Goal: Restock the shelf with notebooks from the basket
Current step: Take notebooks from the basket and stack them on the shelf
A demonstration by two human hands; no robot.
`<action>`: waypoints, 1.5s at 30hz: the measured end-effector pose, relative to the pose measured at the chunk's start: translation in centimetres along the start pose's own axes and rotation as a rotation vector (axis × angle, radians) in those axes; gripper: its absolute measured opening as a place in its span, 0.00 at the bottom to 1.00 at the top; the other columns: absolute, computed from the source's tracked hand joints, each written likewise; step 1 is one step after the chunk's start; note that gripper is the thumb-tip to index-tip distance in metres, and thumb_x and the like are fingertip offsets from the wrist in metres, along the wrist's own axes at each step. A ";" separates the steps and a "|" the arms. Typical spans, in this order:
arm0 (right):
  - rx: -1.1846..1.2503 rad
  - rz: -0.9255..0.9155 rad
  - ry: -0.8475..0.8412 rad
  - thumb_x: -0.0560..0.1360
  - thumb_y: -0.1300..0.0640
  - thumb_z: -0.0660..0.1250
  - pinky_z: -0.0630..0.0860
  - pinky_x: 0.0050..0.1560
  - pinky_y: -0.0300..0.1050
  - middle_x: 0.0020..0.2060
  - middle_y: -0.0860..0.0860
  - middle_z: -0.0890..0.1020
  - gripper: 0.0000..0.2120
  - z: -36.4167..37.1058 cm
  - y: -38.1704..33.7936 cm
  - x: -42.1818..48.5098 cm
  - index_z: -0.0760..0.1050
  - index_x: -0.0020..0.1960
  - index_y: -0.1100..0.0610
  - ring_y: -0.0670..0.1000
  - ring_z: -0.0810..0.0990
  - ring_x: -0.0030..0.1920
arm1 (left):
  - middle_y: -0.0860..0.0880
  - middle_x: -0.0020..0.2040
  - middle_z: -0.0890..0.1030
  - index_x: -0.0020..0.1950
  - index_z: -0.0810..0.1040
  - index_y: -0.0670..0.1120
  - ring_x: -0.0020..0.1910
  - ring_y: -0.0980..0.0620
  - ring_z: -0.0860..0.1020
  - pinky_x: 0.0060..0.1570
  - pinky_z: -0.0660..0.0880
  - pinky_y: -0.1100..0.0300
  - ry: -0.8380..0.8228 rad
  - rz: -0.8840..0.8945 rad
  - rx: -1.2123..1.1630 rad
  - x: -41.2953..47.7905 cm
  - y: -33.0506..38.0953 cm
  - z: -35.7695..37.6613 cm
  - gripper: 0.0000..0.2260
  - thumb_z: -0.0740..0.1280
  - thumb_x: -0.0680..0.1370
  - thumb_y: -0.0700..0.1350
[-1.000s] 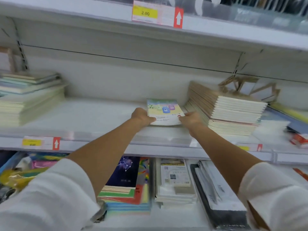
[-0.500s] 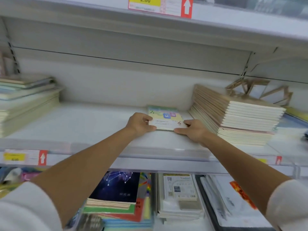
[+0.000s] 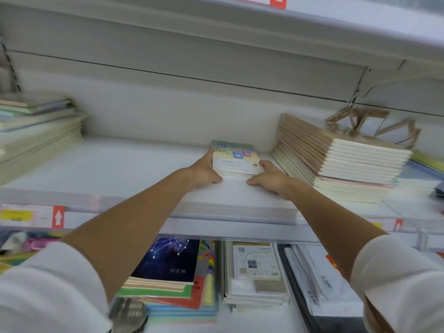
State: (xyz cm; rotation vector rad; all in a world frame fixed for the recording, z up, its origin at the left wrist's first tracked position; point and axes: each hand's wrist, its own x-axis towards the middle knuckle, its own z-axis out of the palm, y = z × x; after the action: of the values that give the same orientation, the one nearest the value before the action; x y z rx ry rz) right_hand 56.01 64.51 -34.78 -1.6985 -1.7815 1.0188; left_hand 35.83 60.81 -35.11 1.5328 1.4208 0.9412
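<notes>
Since half a second ago the thumbs have slipped off the cover. The notebook stack (image 3: 236, 162) now lies flat on the shelf (image 3: 120, 169), clamped at its near corners between the left hand (image 3: 204, 171) and right hand (image 3: 270, 176). Even pressure from both sides should square it parallel to the tan pile (image 3: 336, 162) just beyond the right hand. It sits cover up with a short edge toward the wrists, and its long axis seems to run away from the hands.

Notebooks (image 3: 234, 162) on shelf (image 3: 120, 174), left of taller stack (image 3: 341, 162).
</notes>
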 end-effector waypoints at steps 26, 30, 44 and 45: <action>-0.099 -0.578 -0.552 0.73 0.63 0.71 0.75 0.35 0.42 0.33 0.56 0.79 0.02 31.1 -10.2 -21.9 0.78 0.45 0.60 0.48 0.77 0.30 | 0.46 0.29 0.63 0.34 0.66 0.44 0.25 0.50 0.59 0.21 0.58 0.65 0.710 -0.474 -0.172 -36.6 -15.8 -13.7 0.13 0.64 0.74 0.34; -0.243 -0.546 -0.817 0.75 0.65 0.69 0.76 0.33 0.33 0.35 0.52 0.80 0.06 38.0 -9.2 -25.7 0.79 0.51 0.65 0.47 0.78 0.33 | 0.46 0.29 0.62 0.35 0.67 0.43 0.24 0.50 0.57 0.20 0.55 0.67 0.763 -0.670 -0.312 -44.0 -22.1 -14.0 0.12 0.66 0.74 0.34; -0.613 -0.561 -1.154 0.77 0.60 0.64 0.74 0.58 0.45 0.62 0.52 0.77 0.09 53.0 -1.2 -35.7 0.79 0.56 0.58 0.52 0.76 0.60 | 0.40 0.36 0.76 0.50 0.75 0.36 0.31 0.46 0.71 0.30 0.68 0.59 1.177 -1.218 -0.213 -68.9 -36.9 -9.0 0.07 0.67 0.74 0.37; -0.623 -0.553 -1.170 0.77 0.59 0.64 0.74 0.58 0.44 0.60 0.52 0.77 0.10 53.3 -0.9 -36.1 0.79 0.57 0.58 0.52 0.77 0.59 | 0.38 0.41 0.78 0.55 0.74 0.36 0.36 0.44 0.75 0.35 0.73 0.56 1.116 -1.281 -0.252 -70.1 -37.6 -8.1 0.11 0.67 0.75 0.41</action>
State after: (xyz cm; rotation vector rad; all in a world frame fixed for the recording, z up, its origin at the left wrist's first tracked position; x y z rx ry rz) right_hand 18.88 19.01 -61.21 -0.6428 -3.3193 1.3841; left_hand 8.34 -7.52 -66.18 -0.4062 2.3554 1.0087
